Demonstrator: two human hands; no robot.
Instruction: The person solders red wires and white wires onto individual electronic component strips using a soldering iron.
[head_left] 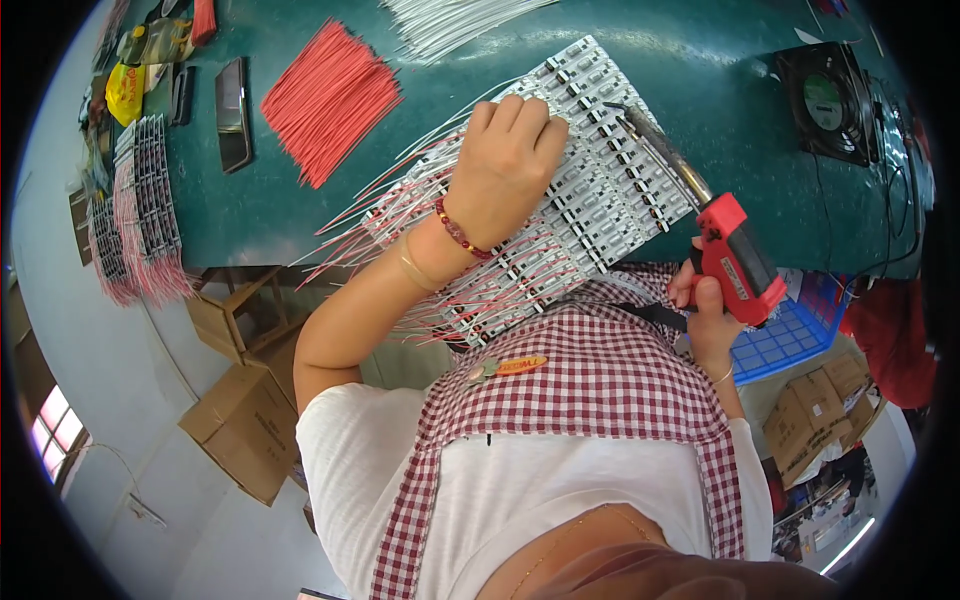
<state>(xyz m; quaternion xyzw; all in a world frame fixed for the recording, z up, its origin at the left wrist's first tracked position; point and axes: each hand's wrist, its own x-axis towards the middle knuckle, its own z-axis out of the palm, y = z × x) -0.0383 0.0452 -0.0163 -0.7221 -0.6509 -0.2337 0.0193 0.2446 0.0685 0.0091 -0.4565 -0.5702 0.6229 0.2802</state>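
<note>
A large panel of small grey-white circuit boards lies tilted on the green table, reaching over its near edge. Red and white wires stick out from its left side. My left hand is over the middle of the panel with its fingers curled down, and the fingertips are hidden, so what they hold cannot be made out. Below the panel's right corner, my right hand is wrapped round a red and black soldering gun. The gun's metal barrel points up and left, its thin tip above the boards at the upper right.
Red wires lie bundled beyond my left forearm, with white wires farther back. A phone and wired board panels are on the left. At right stand a black fan with a cable and a blue basket.
</note>
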